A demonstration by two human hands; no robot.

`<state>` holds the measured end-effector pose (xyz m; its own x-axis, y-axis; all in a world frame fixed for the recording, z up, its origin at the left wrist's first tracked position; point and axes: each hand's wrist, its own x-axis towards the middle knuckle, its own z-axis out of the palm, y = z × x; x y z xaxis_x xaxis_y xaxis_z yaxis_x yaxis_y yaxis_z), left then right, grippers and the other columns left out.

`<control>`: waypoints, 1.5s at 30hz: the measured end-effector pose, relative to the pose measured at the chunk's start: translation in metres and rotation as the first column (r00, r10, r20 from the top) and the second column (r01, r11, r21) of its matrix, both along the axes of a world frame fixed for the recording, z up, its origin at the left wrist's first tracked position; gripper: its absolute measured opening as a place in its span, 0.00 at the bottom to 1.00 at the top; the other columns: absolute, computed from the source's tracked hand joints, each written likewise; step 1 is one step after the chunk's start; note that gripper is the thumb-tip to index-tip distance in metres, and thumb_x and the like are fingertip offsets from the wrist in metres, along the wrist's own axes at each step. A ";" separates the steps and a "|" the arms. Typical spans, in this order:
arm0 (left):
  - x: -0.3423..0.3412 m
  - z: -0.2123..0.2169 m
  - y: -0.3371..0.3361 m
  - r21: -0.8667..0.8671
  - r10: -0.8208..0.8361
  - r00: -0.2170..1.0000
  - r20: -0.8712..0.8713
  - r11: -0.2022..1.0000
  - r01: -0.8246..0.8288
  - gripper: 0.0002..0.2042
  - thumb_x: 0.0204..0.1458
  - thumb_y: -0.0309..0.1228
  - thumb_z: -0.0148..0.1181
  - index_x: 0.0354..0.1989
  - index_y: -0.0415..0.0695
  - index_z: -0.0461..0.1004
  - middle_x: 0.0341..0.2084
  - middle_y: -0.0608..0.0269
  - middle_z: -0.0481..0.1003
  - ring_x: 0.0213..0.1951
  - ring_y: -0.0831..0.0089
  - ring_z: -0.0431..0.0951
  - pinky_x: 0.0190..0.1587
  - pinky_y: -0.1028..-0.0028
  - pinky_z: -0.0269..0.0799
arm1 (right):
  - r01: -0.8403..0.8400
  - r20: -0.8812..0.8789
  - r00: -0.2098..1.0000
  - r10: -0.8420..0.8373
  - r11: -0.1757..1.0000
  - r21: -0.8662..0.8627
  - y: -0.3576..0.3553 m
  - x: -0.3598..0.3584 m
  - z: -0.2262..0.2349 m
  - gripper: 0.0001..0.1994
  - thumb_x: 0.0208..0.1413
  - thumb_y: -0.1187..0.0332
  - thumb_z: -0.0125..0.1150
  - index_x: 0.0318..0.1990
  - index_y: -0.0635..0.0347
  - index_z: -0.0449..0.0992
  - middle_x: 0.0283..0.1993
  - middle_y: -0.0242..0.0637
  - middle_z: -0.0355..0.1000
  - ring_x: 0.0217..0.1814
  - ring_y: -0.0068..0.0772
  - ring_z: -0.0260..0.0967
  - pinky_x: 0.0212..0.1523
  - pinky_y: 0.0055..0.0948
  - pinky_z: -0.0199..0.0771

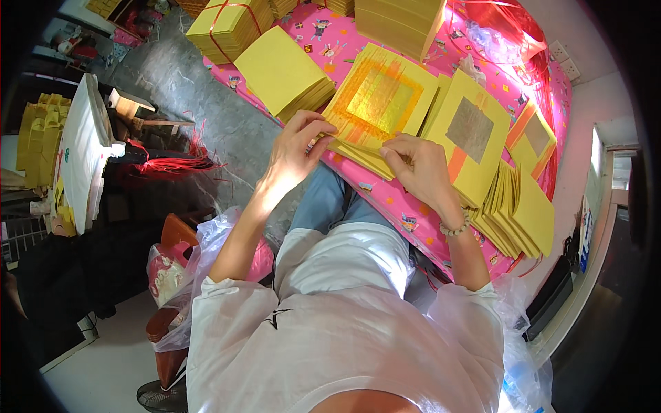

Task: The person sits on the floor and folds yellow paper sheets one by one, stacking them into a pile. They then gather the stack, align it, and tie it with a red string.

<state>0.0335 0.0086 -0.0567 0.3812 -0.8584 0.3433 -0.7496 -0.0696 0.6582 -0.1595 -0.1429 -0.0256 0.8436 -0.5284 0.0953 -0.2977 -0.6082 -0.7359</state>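
Observation:
A stack of yellow paper sheets (385,96) lies in front of me, its top sheet bearing a shiny gold square with orange print around it. My left hand (300,142), thumb and fingers pinched, holds the near left edge of the top paper. The near right corner is between the curled fingers of my right hand (416,165); how many sheets each hand grips cannot be made out. Just right is a second yellow stack with a silver-grey square (470,129). Beyond my left hand sits a plain yellow paper stack (283,69).
A pink patterned cloth (323,29) covers the table. Fanned yellow sheets (506,217) lie at the right, and a red-tied paper bundle (229,29) at the far left. Red strips (175,164) hang from a stool to the left. Plastic bags (169,272) stand beside my left arm.

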 end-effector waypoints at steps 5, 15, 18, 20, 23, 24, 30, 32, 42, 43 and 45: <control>0.001 0.000 0.001 -0.002 -0.025 1.000 0.009 1.000 0.025 0.10 0.46 0.21 0.64 0.38 0.43 0.77 0.40 0.58 0.72 0.38 0.65 0.76 0.37 0.72 0.72 | -0.002 -0.019 1.000 0.001 1.000 -0.016 0.001 0.000 0.002 0.11 0.52 0.65 0.57 0.25 0.63 0.77 0.26 0.43 0.70 0.26 0.47 0.69 0.29 0.40 0.69; 0.003 0.000 0.002 0.018 -0.035 0.999 -0.001 0.999 0.035 0.11 0.44 0.25 0.66 0.38 0.44 0.77 0.39 0.59 0.73 0.39 0.64 0.75 0.39 0.70 0.72 | 0.018 0.004 1.000 -0.018 1.000 -0.023 0.003 0.002 -0.001 0.10 0.51 0.65 0.57 0.25 0.63 0.77 0.27 0.42 0.72 0.26 0.47 0.70 0.30 0.40 0.70; 0.002 0.011 0.001 0.042 -0.038 0.961 0.275 0.999 0.027 0.12 0.42 0.30 0.69 0.37 0.45 0.77 0.38 0.61 0.74 0.41 0.63 0.72 0.43 0.68 0.70 | 0.036 0.022 0.999 -0.036 0.999 -0.006 0.003 0.001 -0.001 0.09 0.51 0.66 0.59 0.26 0.63 0.78 0.27 0.42 0.72 0.27 0.46 0.71 0.30 0.39 0.70; -0.005 0.024 -0.005 0.017 -0.058 0.941 0.333 0.998 0.055 0.15 0.40 0.32 0.70 0.38 0.46 0.77 0.38 0.63 0.74 0.43 0.63 0.71 0.45 0.66 0.68 | 0.040 0.056 0.998 -0.041 0.999 0.021 0.003 0.001 0.000 0.09 0.51 0.66 0.60 0.28 0.62 0.79 0.27 0.41 0.72 0.28 0.45 0.71 0.30 0.38 0.70; -0.011 0.027 -0.022 0.026 -0.108 0.930 0.351 0.994 0.105 0.18 0.38 0.32 0.70 0.40 0.46 0.75 0.39 0.64 0.75 0.44 0.62 0.70 0.46 0.65 0.67 | 0.012 0.131 0.991 -0.002 0.997 -0.077 0.001 0.003 0.004 0.09 0.51 0.65 0.60 0.29 0.62 0.79 0.27 0.40 0.72 0.28 0.44 0.71 0.29 0.37 0.70; -0.013 0.026 -0.028 0.037 -0.127 0.930 0.346 0.992 0.122 0.19 0.37 0.31 0.70 0.41 0.46 0.75 0.39 0.65 0.75 0.44 0.62 0.70 0.46 0.65 0.67 | 0.001 0.142 0.990 0.012 0.996 -0.091 -0.001 0.004 0.005 0.09 0.51 0.65 0.61 0.31 0.61 0.79 0.30 0.41 0.73 0.32 0.44 0.72 0.32 0.37 0.71; -0.007 0.021 -0.051 -0.038 -0.129 0.949 0.288 0.989 0.145 0.17 0.41 0.21 0.61 0.43 0.48 0.75 0.37 0.65 0.75 0.41 0.63 0.72 0.43 0.66 0.66 | 0.167 0.360 0.930 -0.068 0.953 -0.252 -0.003 0.002 0.012 0.27 0.47 0.62 0.69 0.55 0.60 0.69 0.56 0.48 0.63 0.59 0.50 0.63 0.57 0.40 0.65; -0.003 0.026 -0.049 -0.130 -0.063 0.982 0.177 0.988 0.087 0.16 0.42 0.20 0.60 0.42 0.46 0.76 0.36 0.63 0.75 0.39 0.62 0.73 0.42 0.67 0.68 | 0.344 0.448 0.869 -0.210 0.908 -0.240 -0.003 0.004 0.018 0.40 0.44 0.62 0.72 0.64 0.61 0.58 0.64 0.51 0.53 0.67 0.52 0.52 0.65 0.42 0.57; 0.000 0.033 -0.029 -0.381 -0.425 0.751 -0.505 0.891 0.248 0.06 0.58 0.22 0.53 0.39 0.36 0.75 0.37 0.61 0.75 0.41 0.73 0.73 0.46 0.75 0.66 | -0.122 0.567 0.820 -0.083 0.942 0.314 -0.033 0.014 -0.014 0.51 0.38 0.64 0.77 0.67 0.62 0.46 0.69 0.41 0.48 0.71 0.38 0.48 0.69 0.38 0.48; 0.001 0.028 -0.029 -0.395 -0.463 0.715 -0.524 0.876 0.278 0.06 0.58 0.22 0.52 0.39 0.36 0.75 0.37 0.61 0.75 0.42 0.73 0.73 0.46 0.75 0.66 | -0.157 0.519 0.852 -0.075 0.907 0.390 -0.033 0.013 -0.016 0.51 0.37 0.65 0.78 0.67 0.62 0.48 0.68 0.40 0.49 0.70 0.37 0.49 0.69 0.37 0.49; 0.002 0.018 -0.032 -0.348 -0.453 0.669 -0.589 0.890 0.296 0.08 0.57 0.24 0.55 0.43 0.36 0.74 0.38 0.63 0.74 0.44 0.74 0.73 0.49 0.74 0.66 | -0.207 0.418 0.907 -0.046 0.816 0.539 -0.028 0.011 -0.020 0.50 0.36 0.65 0.78 0.66 0.61 0.51 0.67 0.39 0.51 0.69 0.35 0.51 0.68 0.34 0.52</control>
